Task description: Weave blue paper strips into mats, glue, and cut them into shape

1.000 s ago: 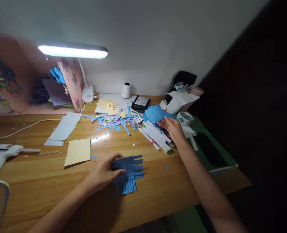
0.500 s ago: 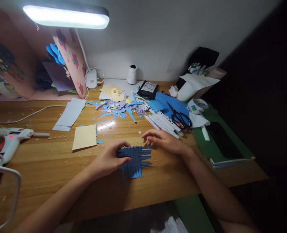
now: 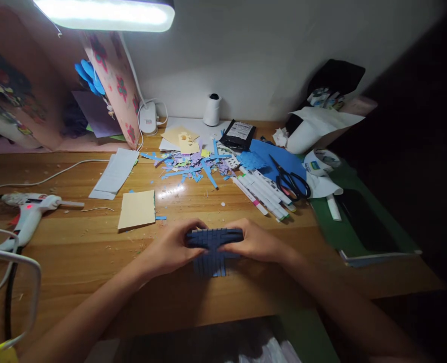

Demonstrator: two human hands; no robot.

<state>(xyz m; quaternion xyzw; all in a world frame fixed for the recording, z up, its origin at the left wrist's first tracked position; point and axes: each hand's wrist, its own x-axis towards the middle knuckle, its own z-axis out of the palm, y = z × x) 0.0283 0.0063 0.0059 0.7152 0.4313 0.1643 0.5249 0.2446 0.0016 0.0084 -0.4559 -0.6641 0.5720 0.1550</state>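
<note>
Pinched between thumb and fingers of the left hand (image 3: pixel 174 246) and right hand (image 3: pixel 259 243), the woven blue paper (image 3: pixel 213 261) sits at lower centre of the frame. It looks light, flexible, easily creased; its 2 sides suit a gentle hold. Markers (image 3: pixel 264 193) lie right of centre.

No lettering can be read: the white label (image 3: pixel 242 129) on the black packet (image 3: pixel 237 143) carries print (far too small to make out here).
</note>
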